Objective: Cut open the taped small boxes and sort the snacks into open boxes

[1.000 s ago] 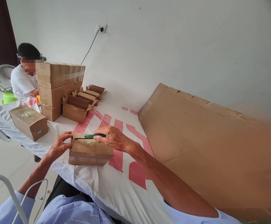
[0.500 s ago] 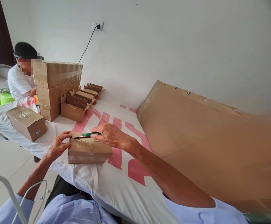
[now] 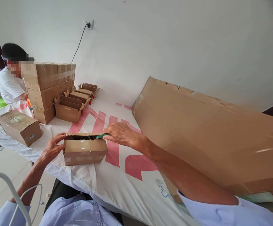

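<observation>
A small taped cardboard box [image 3: 86, 154] sits on the cloth-covered table in front of me, its far top flap raised a little over a dark gap. My left hand [image 3: 53, 147] grips the box's left end, thumb and fingers at the upper corner. In my right hand [image 3: 120, 133] is a green-handled utility knife [image 3: 103, 135], at the right end of the gap. The knife's blade is hard to make out, partly inside the opening. What the box contains is hidden.
Another taped box [image 3: 20, 127] lies to the left, near stacked cartons [image 3: 48, 77] and several open boxes [image 3: 68, 110]. A large cardboard sheet [image 3: 197, 131] slopes along the right side. Beyond the stack is a person in white [image 3: 10, 84]. A white metal frame [image 3: 8, 185] stands at lower left.
My right hand has drawn the knife from the left to the right end of the box top. The top seam has parted and a flap has lifted. My left hand stays on the corner.
</observation>
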Demonstrator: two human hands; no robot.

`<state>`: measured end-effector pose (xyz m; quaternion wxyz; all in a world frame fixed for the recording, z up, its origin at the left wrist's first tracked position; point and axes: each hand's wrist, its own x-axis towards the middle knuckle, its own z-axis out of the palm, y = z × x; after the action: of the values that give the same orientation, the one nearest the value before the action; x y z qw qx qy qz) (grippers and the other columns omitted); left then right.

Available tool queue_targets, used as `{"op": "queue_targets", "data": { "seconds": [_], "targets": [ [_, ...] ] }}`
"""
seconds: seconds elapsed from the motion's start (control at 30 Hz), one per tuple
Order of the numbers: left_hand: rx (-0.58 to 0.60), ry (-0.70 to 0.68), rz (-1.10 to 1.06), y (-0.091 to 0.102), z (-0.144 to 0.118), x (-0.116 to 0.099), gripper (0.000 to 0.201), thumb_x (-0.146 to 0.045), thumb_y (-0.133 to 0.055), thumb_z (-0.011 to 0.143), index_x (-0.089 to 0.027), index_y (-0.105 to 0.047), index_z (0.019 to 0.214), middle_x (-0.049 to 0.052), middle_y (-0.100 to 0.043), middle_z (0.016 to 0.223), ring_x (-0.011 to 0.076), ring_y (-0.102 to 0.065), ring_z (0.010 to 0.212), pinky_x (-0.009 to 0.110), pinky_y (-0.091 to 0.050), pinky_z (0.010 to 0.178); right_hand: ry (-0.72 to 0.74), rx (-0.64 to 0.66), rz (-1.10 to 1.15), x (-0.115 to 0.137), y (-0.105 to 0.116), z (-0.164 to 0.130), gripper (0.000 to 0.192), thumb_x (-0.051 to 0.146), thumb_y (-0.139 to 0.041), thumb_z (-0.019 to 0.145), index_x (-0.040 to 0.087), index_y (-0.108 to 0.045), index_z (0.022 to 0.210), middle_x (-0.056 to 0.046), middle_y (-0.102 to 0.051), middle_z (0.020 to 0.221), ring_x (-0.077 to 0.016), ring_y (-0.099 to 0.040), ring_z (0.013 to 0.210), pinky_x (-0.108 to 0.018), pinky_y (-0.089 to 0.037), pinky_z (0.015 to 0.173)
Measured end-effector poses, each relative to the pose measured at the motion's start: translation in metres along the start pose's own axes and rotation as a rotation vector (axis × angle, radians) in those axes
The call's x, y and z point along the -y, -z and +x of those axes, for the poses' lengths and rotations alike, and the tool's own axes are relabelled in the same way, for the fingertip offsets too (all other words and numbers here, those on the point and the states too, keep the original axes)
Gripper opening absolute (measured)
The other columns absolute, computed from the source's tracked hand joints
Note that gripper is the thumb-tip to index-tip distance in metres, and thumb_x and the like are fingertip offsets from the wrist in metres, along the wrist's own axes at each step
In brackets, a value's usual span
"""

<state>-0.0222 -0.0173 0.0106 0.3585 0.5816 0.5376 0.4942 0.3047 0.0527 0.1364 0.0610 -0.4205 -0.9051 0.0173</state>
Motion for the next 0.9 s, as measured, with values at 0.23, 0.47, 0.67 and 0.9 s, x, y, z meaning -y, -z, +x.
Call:
{"op": "queue_targets", "data": {
  "seconds": [0.23,0.47,0.67,0.9],
  "targets": [
    [0.151,-0.014,-0.061,0.005,0.002,-0.001,0.056,-0.053,-0.083,0.077,-0.025,-0.082,0.125,0.014,-0.053,0.163,0.0442,-0.043,0.155,0.046,-0.058,0.108,-0.318,-0.151,0.444,-0.079,-0.035,-0.078,0.048,0.062,-0.051,0.096,0.023,-0.078,0.104,-0.001,-0.07,0.078,-0.0195,-0.058,0.068,-0.031,-0.042,0.063],
    [0.362,-0.073,0.148,0.022,0.01,0.002,0.112,-0.067,-0.092,0.066,-0.036,-0.047,0.164,0.013,-0.035,0.176,0.0472,-0.04,0.155,0.061,-0.053,0.113,-0.698,-0.421,0.303,-0.106,-0.216,-0.149,0.04,0.045,-0.041,0.093,0.022,-0.069,0.109,-0.015,-0.075,0.108,-0.032,-0.071,0.103,-0.043,-0.056,0.084],
    [0.456,-0.109,0.296,0.023,0.016,-0.007,0.136,-0.064,-0.096,0.062,-0.034,-0.024,0.173,0.017,-0.029,0.176,0.047,-0.039,0.155,0.061,-0.05,0.117,-0.668,-0.483,0.216,-0.114,-0.237,-0.155,0.036,0.041,-0.046,0.092,0.019,-0.07,0.107,-0.019,-0.072,0.105,-0.0367,-0.066,0.108,-0.055,-0.053,0.099],
    [0.425,-0.173,0.391,0.022,0.02,-0.009,0.132,-0.053,-0.097,0.064,-0.036,-0.024,0.172,0.014,-0.044,0.164,0.0408,-0.053,0.142,0.059,-0.054,0.114,-0.555,-0.479,0.884,-0.048,-0.173,-0.082,0.053,0.063,-0.057,0.091,0.022,-0.068,0.123,-0.016,-0.073,0.129,-0.0301,-0.07,0.116,-0.044,-0.058,0.096]
  ]
}}
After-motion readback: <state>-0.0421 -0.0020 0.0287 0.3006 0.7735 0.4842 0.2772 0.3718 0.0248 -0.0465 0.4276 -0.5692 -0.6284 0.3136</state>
